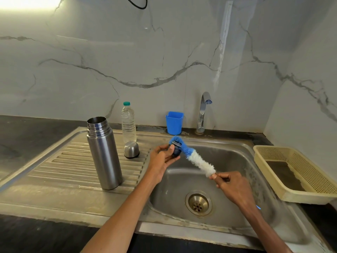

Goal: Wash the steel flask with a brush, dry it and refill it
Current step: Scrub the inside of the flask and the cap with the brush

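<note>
Closest in, the right hand (pixel 232 187) is clenched round the handle of a long bottle brush with white and blue bristles (pixel 193 156), gripping it just below the white tuft, over the steel sink basin (pixel 246 161) and its round drain (pixel 198 203). The brush slants up and left, its blue tip curling over a small dark flask stopper (pixel 176 149) that the left hand (pixel 162 159) pinches between thumb and fingers above the basin's left edge. Left of that, on the ribbed draining board (pixel 63 167), the tall brushed-steel flask (pixel 103 154) stands upright, mouth open, uncapped. Just behind it sits a small domed steel cup-lid (pixel 131 149), rim down. Right of the basin, a cream plastic basket (pixel 299 172). Further back: a clear plastic water bottle with a green cap (pixel 128 123), a blue plastic tub (pixel 174 122) and a curved chrome tap (pixel 203 112) by the marble wall.
</note>
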